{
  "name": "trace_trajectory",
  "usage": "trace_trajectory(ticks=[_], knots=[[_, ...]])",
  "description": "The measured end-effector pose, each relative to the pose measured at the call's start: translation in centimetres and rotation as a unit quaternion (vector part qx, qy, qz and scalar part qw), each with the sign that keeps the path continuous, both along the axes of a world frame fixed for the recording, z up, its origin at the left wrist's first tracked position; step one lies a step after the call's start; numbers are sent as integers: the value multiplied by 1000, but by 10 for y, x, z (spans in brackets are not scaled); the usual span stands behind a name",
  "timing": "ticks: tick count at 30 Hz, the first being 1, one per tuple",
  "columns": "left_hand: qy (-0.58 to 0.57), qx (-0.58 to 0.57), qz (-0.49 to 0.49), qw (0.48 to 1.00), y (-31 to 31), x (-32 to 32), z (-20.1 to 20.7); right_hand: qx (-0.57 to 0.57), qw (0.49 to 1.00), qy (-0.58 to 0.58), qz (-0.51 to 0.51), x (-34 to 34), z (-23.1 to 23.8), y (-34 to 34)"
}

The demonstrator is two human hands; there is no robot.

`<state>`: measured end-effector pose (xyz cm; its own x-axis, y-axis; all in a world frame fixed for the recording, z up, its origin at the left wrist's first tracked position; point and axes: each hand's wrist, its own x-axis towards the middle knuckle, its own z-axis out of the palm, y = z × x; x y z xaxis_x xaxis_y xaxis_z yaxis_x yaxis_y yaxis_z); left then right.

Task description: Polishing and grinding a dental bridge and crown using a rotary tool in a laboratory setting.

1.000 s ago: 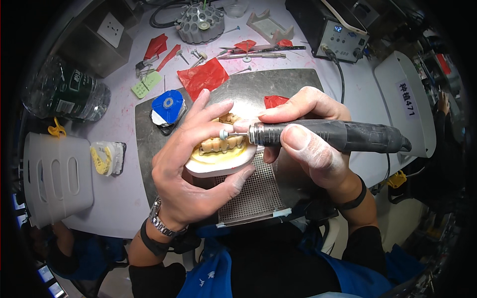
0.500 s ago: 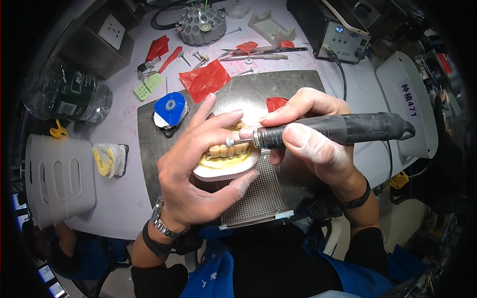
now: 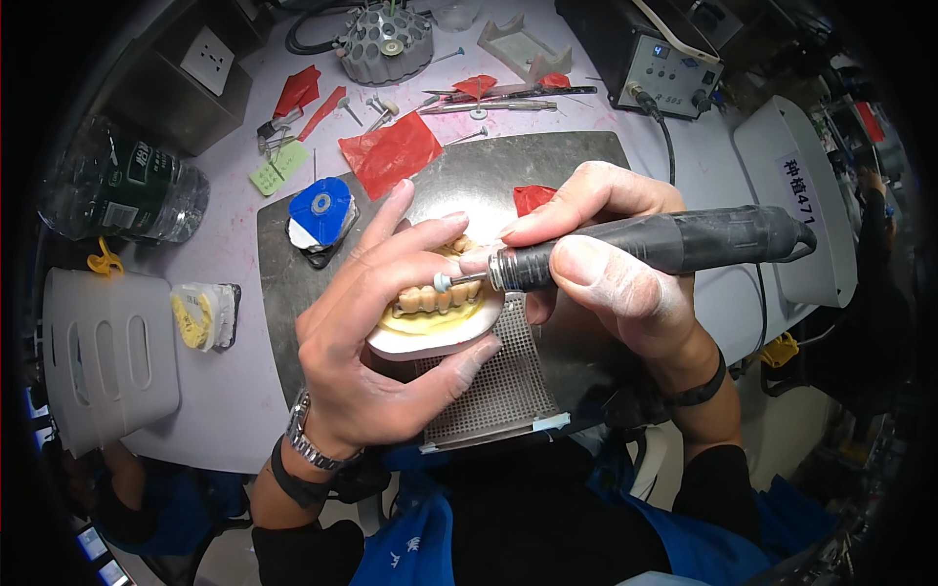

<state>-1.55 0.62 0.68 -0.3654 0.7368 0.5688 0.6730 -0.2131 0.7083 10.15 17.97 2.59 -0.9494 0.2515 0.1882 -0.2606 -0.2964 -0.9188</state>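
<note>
My left hand [image 3: 363, 337] is closed around a dental model [image 3: 415, 342] with a white base, a yellow gum area and a row of tan teeth [image 3: 430, 299]. Its thumb presses the near edge, while the fingers reach over the far side and hide part of it. In my right hand [image 3: 630, 293] is a black rotary handpiece [image 3: 684, 239], gripped between thumb and fingers and pointing left. At its front, a small pale blue polishing tip [image 3: 443, 282] lies at the upper edge of the teeth; whether it touches them I cannot tell.
Beneath my hands lie a dark board [image 3: 293, 293] and a perforated metal grille [image 3: 489, 391]. Around them are a blue-topped model [image 3: 322, 210], a yellow-and-white model [image 3: 200, 317], red sheets [image 3: 391, 154], a bur holder [image 3: 386, 54], a control box [image 3: 645, 73], a bottle [image 3: 127, 186] and bins [image 3: 117, 361].
The whole scene has shifted slightly left in the picture. Both hands keep nearly the same hold, and the tip stays by the teeth. The control box display reads differently.
</note>
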Motion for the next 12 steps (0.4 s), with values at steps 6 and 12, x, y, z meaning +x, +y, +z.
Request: trace_trajectory(ticks=[6, 12], knots=[[6, -1, -2, 1000, 0, -1, 0, 34, 999, -21, -32, -2, 5, -4], [-8, -2, -7, 1000, -2, -2, -3, 35, 999, -30, 2, 3, 3, 2]])
